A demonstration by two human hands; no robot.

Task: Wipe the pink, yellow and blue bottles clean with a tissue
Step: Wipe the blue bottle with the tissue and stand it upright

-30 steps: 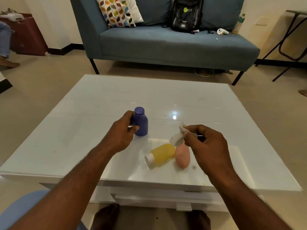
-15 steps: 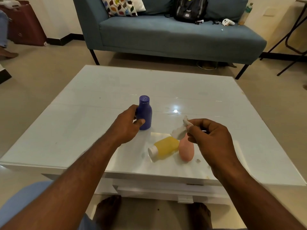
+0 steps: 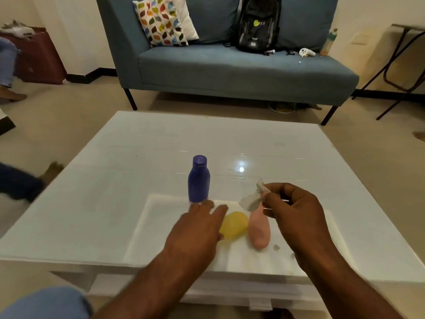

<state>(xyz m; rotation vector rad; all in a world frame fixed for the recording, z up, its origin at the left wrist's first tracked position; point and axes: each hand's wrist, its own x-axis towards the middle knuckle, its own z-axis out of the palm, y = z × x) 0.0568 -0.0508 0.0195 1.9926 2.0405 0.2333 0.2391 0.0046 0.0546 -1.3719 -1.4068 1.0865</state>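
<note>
A blue bottle [image 3: 199,179] stands upright near the middle of the white table [image 3: 115,180]. In front of it a yellow bottle [image 3: 234,225] and a pink bottle [image 3: 259,229] lie on their sides, side by side. My left hand [image 3: 197,229] hovers with straight fingers over the yellow bottle's left end, hiding its cap, and holds nothing. My right hand [image 3: 292,210] pinches a crumpled white tissue [image 3: 251,199] just above the pink bottle's far end.
Small tissue scraps [image 3: 276,247] lie right of the pink bottle. A blue sofa [image 3: 230,67] with a patterned cushion and a black backpack [image 3: 257,24] stands behind the table. A person's leg and foot [image 3: 27,180] show at the left.
My left hand has let go of the blue bottle and moved right and nearer, over the yellow bottle. My right hand still holds the tissue above the pink bottle.
</note>
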